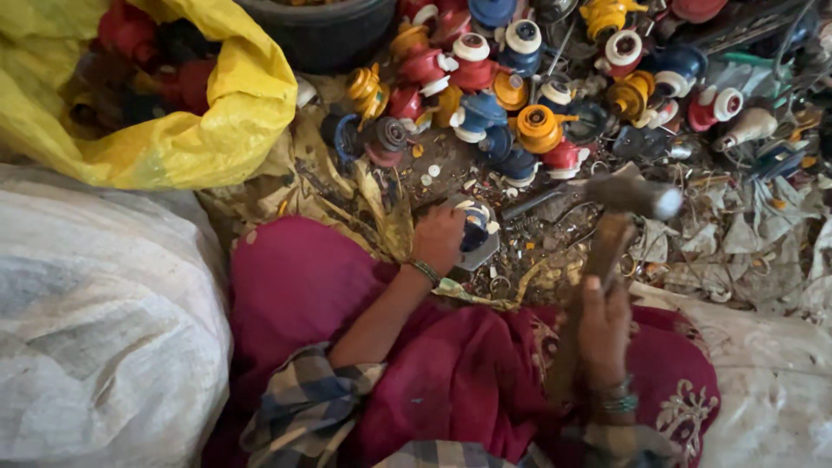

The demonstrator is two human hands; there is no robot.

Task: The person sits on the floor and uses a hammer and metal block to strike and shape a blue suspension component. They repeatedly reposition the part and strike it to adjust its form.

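Hammer (626, 201) and a small blue-and-white plastic part (476, 230) are the two things in hand, both near the middle of the frame. The right hand (604, 329) is wrapped in a full fist around the lower end of the wooden handle, with the metal head raised and blurred to the upper right of the part. The left hand (438, 238) has its fingers curled over the near side of the part, pinning it down on a pale flat base on the littered ground.

The part looks like a light, rigid moulded shell, probably brittle under a blow and apt to skid or spin on its rounded sides, so a grip low on its body, with fingers kept off the top, seems the sound place to hold it. The hammer appears head-heavy; the hold far down the handle gives swing but less control.

Beyond, across the top of the frame, lies a heap of similar parts (520, 95) in red, blue, orange and white. A yellow sack (199, 130) holding more of them sits at upper left, a white woven sack (95, 329) at lower left, and a dark tub (321, 35) at top centre.
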